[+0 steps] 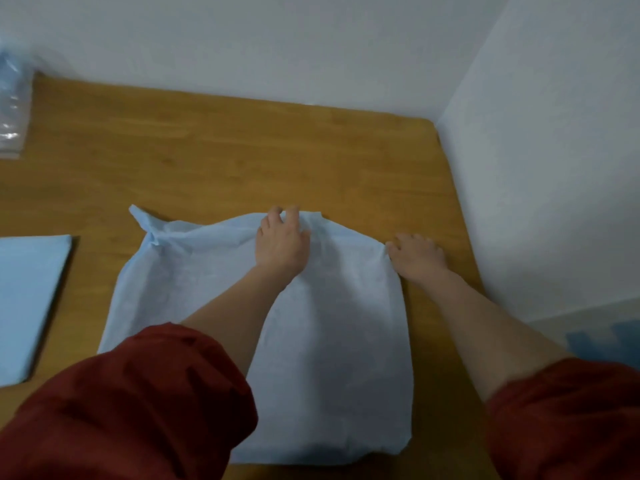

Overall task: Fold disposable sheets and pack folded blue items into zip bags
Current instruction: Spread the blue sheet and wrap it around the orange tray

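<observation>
Reaching forward out of rolled-up red sleeves, both bare forearms stretch over a pale blue sheet. It lies spread on the wooden surface, right in the middle of the view. And look at that sheet: thin, soft material, lightly crinkled, roughly square with rounded, uneven sides. Its near edge comes close to the near rim of the surface, and its right side runs close to the surface's right edge. Its far left corner is twisted up into a little peak.

The left hand is on the far edge, about the middle of it. Its fingers are curled and bunching the material, which puckers into small folds right there. The right hand is at the far right corner, palm down, its fingers bent and a little apart. The blur is heavy here, and whether they pinch the corner or only touch it, I cannot tell.

Over on the left, apart from the sheet, a folded blue piece lies flat with crisp straight sides, cut off by the frame. Far left at the back, a blurred stack of clear plastic bags rests against the wall. The surface fills a corner where two pale walls meet.
</observation>
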